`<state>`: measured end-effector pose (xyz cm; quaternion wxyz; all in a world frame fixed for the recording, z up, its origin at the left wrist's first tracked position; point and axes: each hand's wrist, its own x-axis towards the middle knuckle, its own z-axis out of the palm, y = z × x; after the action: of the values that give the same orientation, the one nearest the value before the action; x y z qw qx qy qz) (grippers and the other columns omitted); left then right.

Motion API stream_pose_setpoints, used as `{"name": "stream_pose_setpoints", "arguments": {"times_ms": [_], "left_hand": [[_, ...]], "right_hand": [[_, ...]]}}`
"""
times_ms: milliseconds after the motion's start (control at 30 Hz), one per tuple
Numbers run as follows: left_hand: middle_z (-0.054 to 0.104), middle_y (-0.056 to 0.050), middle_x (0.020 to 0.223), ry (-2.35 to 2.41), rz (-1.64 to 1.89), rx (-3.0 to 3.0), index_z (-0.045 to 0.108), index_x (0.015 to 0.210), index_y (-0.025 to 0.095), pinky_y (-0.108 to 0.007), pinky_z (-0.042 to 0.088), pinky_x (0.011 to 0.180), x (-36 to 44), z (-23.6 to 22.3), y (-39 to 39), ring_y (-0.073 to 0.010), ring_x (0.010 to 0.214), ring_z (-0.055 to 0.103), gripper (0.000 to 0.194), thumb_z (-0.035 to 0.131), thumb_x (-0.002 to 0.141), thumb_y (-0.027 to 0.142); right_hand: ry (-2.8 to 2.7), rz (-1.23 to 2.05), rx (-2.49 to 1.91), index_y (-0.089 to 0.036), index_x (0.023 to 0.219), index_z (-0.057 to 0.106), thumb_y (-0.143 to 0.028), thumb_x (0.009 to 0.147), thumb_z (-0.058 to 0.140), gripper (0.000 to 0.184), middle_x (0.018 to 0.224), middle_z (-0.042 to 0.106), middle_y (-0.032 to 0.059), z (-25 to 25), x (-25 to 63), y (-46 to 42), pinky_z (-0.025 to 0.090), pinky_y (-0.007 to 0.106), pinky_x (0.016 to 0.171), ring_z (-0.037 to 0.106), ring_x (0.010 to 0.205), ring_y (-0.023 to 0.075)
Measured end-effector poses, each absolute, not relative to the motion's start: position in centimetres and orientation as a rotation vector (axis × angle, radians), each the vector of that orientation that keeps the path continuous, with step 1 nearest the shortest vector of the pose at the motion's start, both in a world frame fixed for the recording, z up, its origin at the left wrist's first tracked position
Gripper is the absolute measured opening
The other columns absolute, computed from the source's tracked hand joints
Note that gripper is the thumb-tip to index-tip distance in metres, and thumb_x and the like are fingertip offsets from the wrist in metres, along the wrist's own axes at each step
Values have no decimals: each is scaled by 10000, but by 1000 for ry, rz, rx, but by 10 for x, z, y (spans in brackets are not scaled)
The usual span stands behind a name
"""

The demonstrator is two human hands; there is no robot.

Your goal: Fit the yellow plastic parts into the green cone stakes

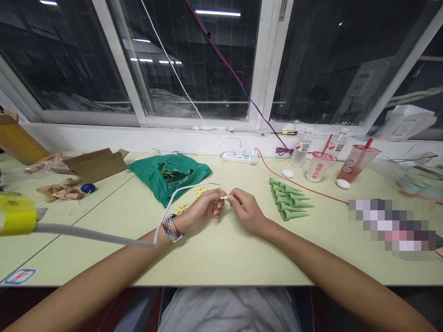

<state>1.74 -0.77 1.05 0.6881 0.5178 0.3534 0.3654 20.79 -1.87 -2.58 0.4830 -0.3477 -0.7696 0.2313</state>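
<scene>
My left hand [204, 208] and my right hand [246, 210] meet over the middle of the table. Between their fingertips is a small yellow piece [224, 198], pinched from both sides; its exact kind is too small to make out. Beside my left hand lie more small yellow pieces [181, 209], in two loose groups. Several green cones [294, 215] rest on their sides in a neat cluster to the right of my right hand, wide ends facing left. An open green plastic bag [152, 169] with green items inside sits beyond my left hand.
A white cable [104, 234] with a yellow tag arches across the left foreground, over my left forearm. Cardboard [98, 165] and wooden toys [64, 190] lie at left. Drink cups [319, 167], bottles and a pixelated object stand or lie at right. A power strip [238, 157] sits by the window.
</scene>
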Motion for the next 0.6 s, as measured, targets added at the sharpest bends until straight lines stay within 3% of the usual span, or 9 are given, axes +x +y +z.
{"name": "stream_pose_setpoints", "arguments": {"times_ms": [333,600], "left_hand": [[452,16,623,749,796,998,743,876,103,-232,404,500,11,4,2,-111,520,416,213,615,925,266],[480,9,695,641,853,1072,817,1124,101,-239,390,556,7,5,3,-99,571,426,329,676,895,291]], "right_hand": [[-1827,481,-935,-235,844,511,-339,1091,440,278,801,561,2,-26,209,-13,369,322,718,519,741,178],[-1820,450,-990,-241,830,473,-374,1108,409,315,801,543,4,-29,213,-6,366,330,722,512,751,186]]}}
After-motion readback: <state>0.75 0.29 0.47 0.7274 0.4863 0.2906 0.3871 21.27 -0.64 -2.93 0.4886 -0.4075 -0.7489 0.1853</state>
